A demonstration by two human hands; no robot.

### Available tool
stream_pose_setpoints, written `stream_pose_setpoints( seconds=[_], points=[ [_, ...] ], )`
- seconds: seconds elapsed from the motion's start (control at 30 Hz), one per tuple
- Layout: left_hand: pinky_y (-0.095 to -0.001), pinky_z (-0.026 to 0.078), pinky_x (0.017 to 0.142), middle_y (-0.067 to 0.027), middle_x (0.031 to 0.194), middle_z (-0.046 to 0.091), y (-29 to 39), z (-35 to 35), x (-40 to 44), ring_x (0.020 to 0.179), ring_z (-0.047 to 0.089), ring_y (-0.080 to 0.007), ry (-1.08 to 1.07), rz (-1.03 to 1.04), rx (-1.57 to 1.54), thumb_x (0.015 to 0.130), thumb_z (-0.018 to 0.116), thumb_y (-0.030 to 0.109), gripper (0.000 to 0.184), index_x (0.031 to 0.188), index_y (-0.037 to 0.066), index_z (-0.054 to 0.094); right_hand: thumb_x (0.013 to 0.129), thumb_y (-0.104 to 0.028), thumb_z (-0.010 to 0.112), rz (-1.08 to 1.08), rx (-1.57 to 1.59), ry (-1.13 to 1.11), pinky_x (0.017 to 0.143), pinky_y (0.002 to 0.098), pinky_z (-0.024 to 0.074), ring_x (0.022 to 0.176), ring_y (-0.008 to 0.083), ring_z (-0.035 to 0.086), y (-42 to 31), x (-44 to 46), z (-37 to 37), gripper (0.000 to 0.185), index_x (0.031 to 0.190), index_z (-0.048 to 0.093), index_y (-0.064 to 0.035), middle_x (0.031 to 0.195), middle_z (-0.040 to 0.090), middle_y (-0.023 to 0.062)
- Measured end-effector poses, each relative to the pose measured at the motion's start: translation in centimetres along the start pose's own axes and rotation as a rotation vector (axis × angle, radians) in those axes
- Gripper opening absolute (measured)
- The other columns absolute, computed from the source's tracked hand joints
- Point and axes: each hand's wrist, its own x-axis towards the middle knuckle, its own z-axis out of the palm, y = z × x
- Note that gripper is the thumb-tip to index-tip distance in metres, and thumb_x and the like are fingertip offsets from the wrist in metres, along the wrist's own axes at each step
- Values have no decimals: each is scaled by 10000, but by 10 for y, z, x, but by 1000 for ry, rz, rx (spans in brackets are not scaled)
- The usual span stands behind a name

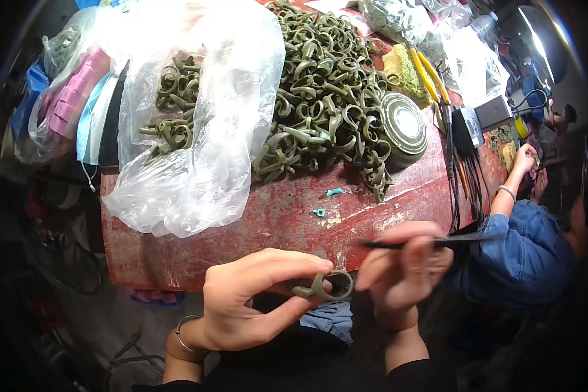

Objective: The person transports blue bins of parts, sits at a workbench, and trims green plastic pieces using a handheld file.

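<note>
My left hand (245,300) pinches an olive-green ring-shaped piece (318,286) with a tab on one side, just off the table's front edge. Beside it, my right hand (408,264) is closed around a thin black pen-like tool (460,240); motion blurs both, and the tool's tip lies close to the piece but apart from it. A big heap of similar olive-green pieces (326,85) covers the far middle of the table. More of them (176,130) lie in or under a clear plastic bag (189,189) on the left.
On the worn red table (294,219) lie two small turquoise bits (334,192). A round green-rimmed disc (405,127), a yellow sponge (402,68), yellow-handled pliers (430,75) and dark cables (452,170) are at right. Another person in a denim sleeve (526,238) works further right.
</note>
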Motion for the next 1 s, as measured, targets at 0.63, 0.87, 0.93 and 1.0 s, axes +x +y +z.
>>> stream_pose_setpoints(
  seconds=[0.63, 0.87, 0.93, 1.0],
  points=[
    [-281, 541, 688, -208, 952, 591, -2, 8, -13, 811, 619, -258, 195, 524, 583, 656, 650, -95, 287, 935, -111, 585, 664, -42, 702, -611, -645, -263, 391, 258, 443, 506, 210, 585, -2, -8, 11, 218, 850, 600, 4, 701, 603, 135],
    [-280, 542, 680, -208, 934, 592, -6, 11, -12, 802, 621, -261, 222, 486, 535, 643, 653, -103, 287, 923, -110, 589, 754, -187, 652, -602, -667, -402, 457, 270, 477, 538, 203, 598, -10, -7, 9, 197, 842, 590, -22, 672, 599, 102],
    [-279, 543, 670, -207, 935, 589, -7, 12, -11, 787, 620, -261, 233, 497, 531, 636, 655, -106, 289, 918, -106, 592, 791, -268, 633, -530, -607, -360, 476, 281, 496, 530, 208, 607, -11, -11, 3, 251, 829, 585, -24, 660, 611, 99],
    [-284, 543, 669, -208, 942, 582, -11, 13, -10, 781, 615, -265, 260, 529, 526, 640, 655, -102, 285, 919, -103, 595, 689, -183, 713, -425, -567, -350, 489, 271, 488, 530, 205, 609, -17, -10, -2, 249, 853, 609, -28, 635, 610, 79]
  ],
)
